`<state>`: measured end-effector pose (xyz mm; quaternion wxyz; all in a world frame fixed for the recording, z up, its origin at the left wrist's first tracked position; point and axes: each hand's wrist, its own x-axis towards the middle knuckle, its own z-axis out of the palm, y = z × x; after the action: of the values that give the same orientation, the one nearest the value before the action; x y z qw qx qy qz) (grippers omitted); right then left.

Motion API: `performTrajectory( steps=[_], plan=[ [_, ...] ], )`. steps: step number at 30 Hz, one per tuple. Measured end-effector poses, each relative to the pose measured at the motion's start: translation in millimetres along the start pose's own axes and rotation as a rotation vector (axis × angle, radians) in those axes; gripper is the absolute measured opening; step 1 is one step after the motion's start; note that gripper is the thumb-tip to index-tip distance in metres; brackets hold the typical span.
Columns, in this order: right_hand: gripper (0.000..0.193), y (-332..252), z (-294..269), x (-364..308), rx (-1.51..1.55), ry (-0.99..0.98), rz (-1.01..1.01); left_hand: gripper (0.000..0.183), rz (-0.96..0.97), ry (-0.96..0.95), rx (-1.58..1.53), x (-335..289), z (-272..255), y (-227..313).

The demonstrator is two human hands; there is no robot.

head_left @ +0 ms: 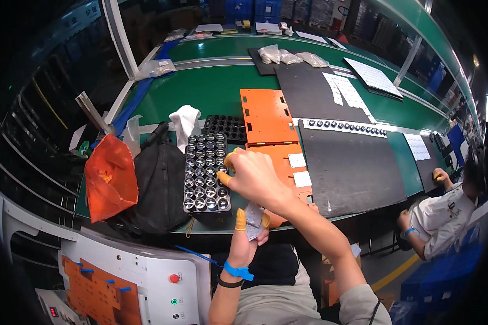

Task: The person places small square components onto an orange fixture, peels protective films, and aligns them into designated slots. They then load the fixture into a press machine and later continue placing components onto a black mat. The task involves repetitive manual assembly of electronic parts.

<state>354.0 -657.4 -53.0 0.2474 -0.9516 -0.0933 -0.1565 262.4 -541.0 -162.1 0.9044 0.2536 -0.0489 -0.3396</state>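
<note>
Left hand (pixel 244 247) clasped plate (pixel 253 221), lower centre; right hand (pixel 257 176) half-curled over tray (pixel 211 215) — hold unclear. Tray looked mostly full — plate's progress undetermined.

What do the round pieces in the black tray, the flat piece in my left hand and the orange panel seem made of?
Round pieces: glossy glass or clear plastic; bright reflections don't settle which.
Flat piece: possibly coated board or sheet metal; pale with darker marks, too small to tell.
Orange panel: probably rigid plastic, smooth; even colour, neat cutouts.
</note>
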Motion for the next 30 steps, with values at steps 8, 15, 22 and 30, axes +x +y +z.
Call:
performTrajectory(
  steps=[8, 15, 22, 30],
  plan=[
    [0.024, 15, -52, -62, 0.565, 0.052, 0.196, 0.059, 0.165, 0.029, 0.269, 3, 17, 3],
    [0.031, 22, -65, -122, 0.706, -0.073, 0.127, 0.078, 0.356, 0.008, 0.438, 2, 27, -4],
    [0.037, 42, -48, -133, 0.692, 0.085, -0.091, 0.087, 0.319, 0.037, 0.504, 0, 34, -4],
    [0.035, 52, -39, -135, 0.351, 0.243, -0.360, 0.077, 0.289, 0.002, 0.578, 1, 23, -9]
  ],
)
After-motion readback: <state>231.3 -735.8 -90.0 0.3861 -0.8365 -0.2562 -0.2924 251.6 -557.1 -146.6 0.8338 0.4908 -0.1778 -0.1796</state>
